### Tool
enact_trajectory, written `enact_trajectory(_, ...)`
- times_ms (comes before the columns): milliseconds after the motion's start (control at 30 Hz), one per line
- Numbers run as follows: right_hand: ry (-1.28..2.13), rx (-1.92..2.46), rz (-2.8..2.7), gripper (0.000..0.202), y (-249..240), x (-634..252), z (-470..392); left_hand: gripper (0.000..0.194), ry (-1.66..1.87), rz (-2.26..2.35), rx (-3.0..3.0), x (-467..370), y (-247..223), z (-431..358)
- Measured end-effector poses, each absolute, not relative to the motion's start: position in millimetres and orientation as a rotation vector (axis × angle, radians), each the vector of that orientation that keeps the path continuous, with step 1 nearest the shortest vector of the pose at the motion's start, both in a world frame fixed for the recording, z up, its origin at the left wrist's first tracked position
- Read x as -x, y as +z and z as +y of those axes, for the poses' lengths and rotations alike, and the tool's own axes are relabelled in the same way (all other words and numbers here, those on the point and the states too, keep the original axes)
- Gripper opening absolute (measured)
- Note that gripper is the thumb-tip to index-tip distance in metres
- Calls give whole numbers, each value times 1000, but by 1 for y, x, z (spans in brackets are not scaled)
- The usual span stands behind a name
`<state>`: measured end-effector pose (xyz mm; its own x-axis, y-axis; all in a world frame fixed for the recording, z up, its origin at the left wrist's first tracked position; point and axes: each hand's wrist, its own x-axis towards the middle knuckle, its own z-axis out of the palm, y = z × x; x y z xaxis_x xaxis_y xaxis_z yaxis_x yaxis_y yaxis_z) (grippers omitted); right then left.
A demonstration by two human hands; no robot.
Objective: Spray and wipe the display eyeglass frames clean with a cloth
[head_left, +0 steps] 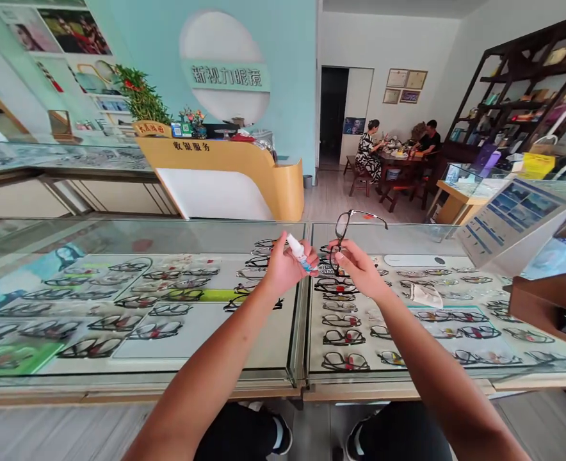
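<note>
We see a bright picture, with soft and even light over most of it. On the glass counter (206, 379) we find pale reflections and some glare. The doorway (334, 115) at upper centre-right is very dark. Towards the left and right edges, the lines look stretched and tilted. The far people (370, 153) are small, and their details are not clear.

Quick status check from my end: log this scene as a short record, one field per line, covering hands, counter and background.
Left hand: holds small white bottle, tip up
Right hand: holds dark-framed glasses, above counter
Counter: glass-topped, rows of eyeglasses inside
Right side: pale cloth, tilted display board
Background: two seated people at a table
</note>
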<state>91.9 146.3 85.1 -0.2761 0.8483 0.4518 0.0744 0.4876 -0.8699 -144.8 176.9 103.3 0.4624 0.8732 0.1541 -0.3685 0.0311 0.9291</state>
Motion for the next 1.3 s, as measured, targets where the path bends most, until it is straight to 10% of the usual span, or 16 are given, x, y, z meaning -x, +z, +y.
enact_trajectory(1300,1102,760,-1509,60,96,-93,142,60,1337,971,-1623,168,86,201)
